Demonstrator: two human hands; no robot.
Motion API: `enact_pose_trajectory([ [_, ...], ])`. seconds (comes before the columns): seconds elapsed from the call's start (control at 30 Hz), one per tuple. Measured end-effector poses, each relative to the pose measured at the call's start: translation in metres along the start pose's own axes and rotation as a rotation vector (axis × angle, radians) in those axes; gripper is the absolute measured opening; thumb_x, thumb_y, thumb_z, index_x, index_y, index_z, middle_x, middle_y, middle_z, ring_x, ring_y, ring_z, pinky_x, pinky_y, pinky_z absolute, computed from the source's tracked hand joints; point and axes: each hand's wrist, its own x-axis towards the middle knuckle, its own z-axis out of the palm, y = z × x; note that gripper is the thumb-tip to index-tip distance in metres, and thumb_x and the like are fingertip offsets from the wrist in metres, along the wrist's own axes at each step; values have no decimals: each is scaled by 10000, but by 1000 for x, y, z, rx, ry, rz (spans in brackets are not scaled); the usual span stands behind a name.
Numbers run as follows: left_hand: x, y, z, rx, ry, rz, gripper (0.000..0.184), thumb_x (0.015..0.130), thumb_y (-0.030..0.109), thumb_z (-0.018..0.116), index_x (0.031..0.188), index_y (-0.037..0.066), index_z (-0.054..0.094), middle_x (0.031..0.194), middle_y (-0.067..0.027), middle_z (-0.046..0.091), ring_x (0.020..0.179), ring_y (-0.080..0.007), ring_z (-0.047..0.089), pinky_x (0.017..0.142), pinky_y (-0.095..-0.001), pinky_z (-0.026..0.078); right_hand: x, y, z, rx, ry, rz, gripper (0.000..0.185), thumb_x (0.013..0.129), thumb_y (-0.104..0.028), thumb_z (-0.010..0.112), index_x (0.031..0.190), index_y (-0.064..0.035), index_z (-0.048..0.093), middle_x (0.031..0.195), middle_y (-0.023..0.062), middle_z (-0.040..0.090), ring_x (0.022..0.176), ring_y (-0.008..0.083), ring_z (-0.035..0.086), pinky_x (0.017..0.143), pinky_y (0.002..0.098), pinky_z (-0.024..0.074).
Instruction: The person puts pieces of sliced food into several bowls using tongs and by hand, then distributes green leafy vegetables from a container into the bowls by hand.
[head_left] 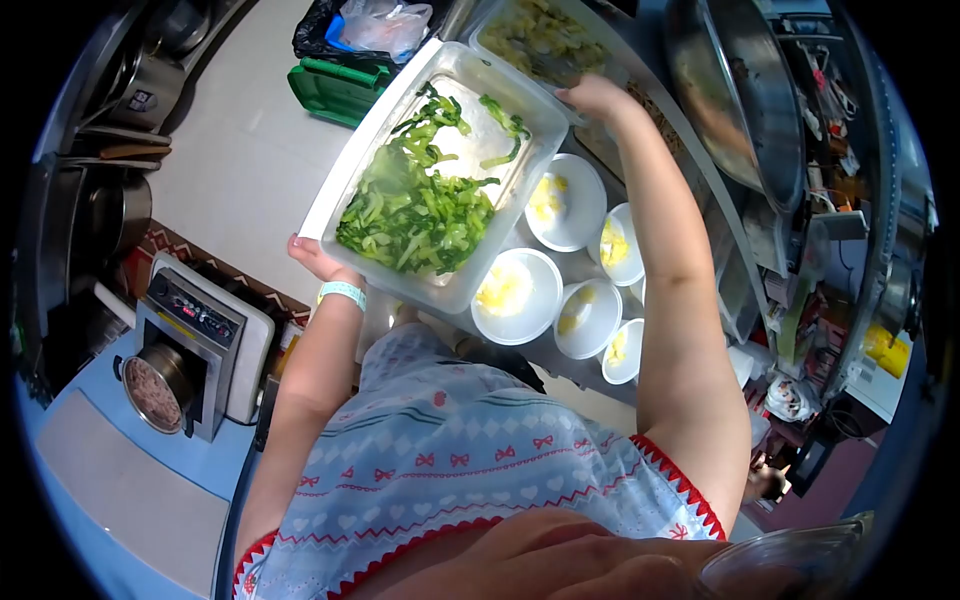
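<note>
A large translucent rectangular tub (545,145) holds chopped green leafy vegetables (415,212), heaped toward its near end, with the pale bottom showing at the far end. My left hand (318,258), with a light band at the wrist, grips the tub's near left corner. At the far right corner is my right hand (597,98), its fingers closed at the rim and partly hidden. Beside the tub, under my right arm, stand several white bowls (590,218) with yellow food in them.
Another tub (485,40) of greenish food lies beyond my right hand. A big metal pan (725,90) is at the upper right. A green bin (340,92) stands behind the tub. On the left, a pot (157,388) sits by a cooker (205,330).
</note>
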Motion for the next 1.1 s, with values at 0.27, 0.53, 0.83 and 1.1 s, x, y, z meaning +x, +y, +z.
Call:
enact_pose_trajectory([
  [0.27, 0, -6, 3, 62, 8, 35, 446, 1051, 380, 219, 1320, 46, 344, 1257, -200, 463, 1113, -314, 497, 971, -417, 411, 44, 18, 42, 295, 282, -187, 476, 891, -328, 640, 1258, -26, 624, 1170, 165, 682, 1066, 297, 651, 939, 357, 477],
  [0.53, 11, -19, 2, 17, -21, 20, 440, 1049, 364, 235, 1325, 41, 348, 1261, -201, 463, 1106, -322, 503, 965, -426, 420, 3, 38, 36, 675, 284, -186, 459, 911, -306, 638, 1283, -39, 611, 942, 77, 721, 832, 169, 633, 778, 300, 485],
  [0.83, 4, -10, -1, -4, -13, 6, 436, 1045, 363, 249, 1318, 36, 341, 1245, -196, 462, 1099, -309, 500, 976, -418, 415, 32, 15, 28, 381, 325, -254, 603, 853, -397, 680, 1300, -4, 584, 1166, 193, 674, 1068, 308, 649, 928, 381, 478],
  [1.1, -5, 3, 10, -9, 2, 62, 444, 1044, 388, 253, 1299, 38, 347, 1214, -191, 471, 1083, -308, 501, 967, -421, 413, 70, 22, 46, 159, 362, -292, 576, 862, -411, 658, 1286, -26, 599, 1230, 190, 644, 1128, 313, 623, 965, 372, 471],
])
